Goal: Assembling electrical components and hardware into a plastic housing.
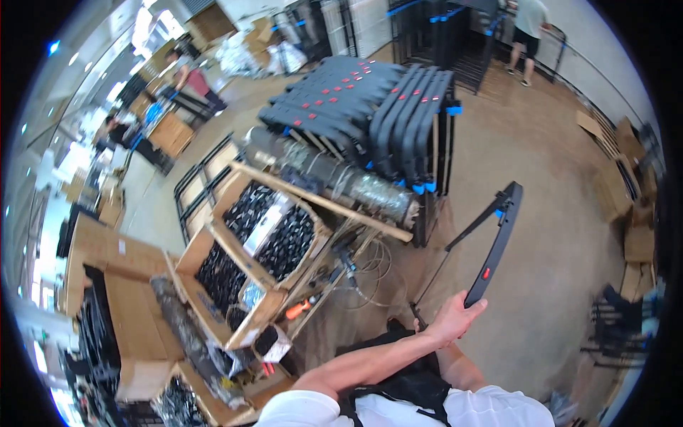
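A black frame [504,245] rises in front of me, tilted, with a broad curved bar, a red mark, a blue piece near its top and a thinner leg [466,231]. My left hand [459,318] is closed around the lower end of the broad bar. My left forearm crosses over my right one. My right hand [420,326] is mostly hidden behind it; a few fingers show at the lower end of the thinner leg. Left of the frame stands a row of similar black frames [334,89] with red marks and blue pieces.
Left, cardboard boxes [238,245] hold many small black parts beside a wooden strip [320,199]. An orange-handled tool [299,308] and a coiled hose [377,260] lie near. A wrapped roll [363,188] lies behind. Cartons [638,235] line the right. Other people [530,35] stand farther off.
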Motion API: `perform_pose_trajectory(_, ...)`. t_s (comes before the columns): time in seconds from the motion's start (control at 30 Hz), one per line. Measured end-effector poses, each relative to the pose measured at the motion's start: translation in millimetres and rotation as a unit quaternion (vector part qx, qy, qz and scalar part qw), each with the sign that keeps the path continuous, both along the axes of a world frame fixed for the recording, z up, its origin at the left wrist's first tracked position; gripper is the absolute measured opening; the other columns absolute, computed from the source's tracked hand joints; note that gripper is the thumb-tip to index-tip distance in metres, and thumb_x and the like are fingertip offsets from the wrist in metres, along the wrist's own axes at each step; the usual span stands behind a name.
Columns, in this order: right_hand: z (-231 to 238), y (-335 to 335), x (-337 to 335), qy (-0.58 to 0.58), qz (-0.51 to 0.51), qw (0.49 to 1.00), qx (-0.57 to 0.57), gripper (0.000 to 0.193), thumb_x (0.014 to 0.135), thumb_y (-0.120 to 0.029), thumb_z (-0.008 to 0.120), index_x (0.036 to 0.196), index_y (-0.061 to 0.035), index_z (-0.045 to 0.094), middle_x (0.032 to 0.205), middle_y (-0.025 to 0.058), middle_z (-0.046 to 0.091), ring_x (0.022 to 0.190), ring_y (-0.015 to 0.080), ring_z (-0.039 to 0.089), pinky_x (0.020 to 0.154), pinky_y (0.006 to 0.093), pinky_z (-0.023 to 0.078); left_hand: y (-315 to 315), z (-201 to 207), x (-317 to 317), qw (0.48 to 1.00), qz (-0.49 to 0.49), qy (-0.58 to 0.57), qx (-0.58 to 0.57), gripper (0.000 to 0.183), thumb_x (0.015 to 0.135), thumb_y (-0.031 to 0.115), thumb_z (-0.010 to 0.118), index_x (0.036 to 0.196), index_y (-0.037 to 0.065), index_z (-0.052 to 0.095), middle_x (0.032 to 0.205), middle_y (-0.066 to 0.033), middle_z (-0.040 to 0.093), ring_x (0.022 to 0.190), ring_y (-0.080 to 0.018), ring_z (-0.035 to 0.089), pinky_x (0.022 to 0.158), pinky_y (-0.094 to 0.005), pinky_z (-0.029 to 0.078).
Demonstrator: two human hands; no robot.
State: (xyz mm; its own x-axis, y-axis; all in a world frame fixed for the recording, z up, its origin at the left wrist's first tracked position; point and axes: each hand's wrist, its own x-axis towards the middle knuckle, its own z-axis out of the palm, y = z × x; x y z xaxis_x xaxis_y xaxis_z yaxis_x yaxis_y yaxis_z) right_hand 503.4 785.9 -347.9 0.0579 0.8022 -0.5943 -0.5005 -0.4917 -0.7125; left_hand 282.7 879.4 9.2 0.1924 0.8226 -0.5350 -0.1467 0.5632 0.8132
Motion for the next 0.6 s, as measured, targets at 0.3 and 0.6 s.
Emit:
perform_pose_trajectory(0.3, 54.2, 43.9, -181.1, 0.050, 0.053, 0.978, -0.193, 0.048, 0.099, -0.062, 0.050, 0.095, -0.0146, 0.059, 0.080, 0.0086, 0.067, 0.070, 0.0254, 0.064, 0.063, 0.0421, 0.055, -170.0, 39.5, -231.6, 0.976, 0.198, 0.076, 0.053, 0.028, 0.096, 0.035, 0.079, 0.101, 0.009, 0.069, 0.069, 0.0067, 0.056, 0.052, -0.0031, 0.049, 0.047, -0.0229, 0.038)
perform_pose_trajectory(0.6, 314.2, 197.3, -134.0, -0.006, 0.053, 0.961, 0.270, 0.023, 0.103, -0.033, 0.065, 0.100, -0.0101, 0.064, 0.090, 0.0020, 0.065, 0.087, 0.0136, 0.064, 0.082, 0.0315, 0.054, -374.7, -39.7, -382.2, 0.654, 0.689, 0.293, 0.111, 0.021, 0.103, 0.026, 0.069, 0.094, 0.007, 0.069, 0.070, 0.0069, 0.056, 0.058, -0.0026, 0.048, 0.050, -0.0242, 0.037)
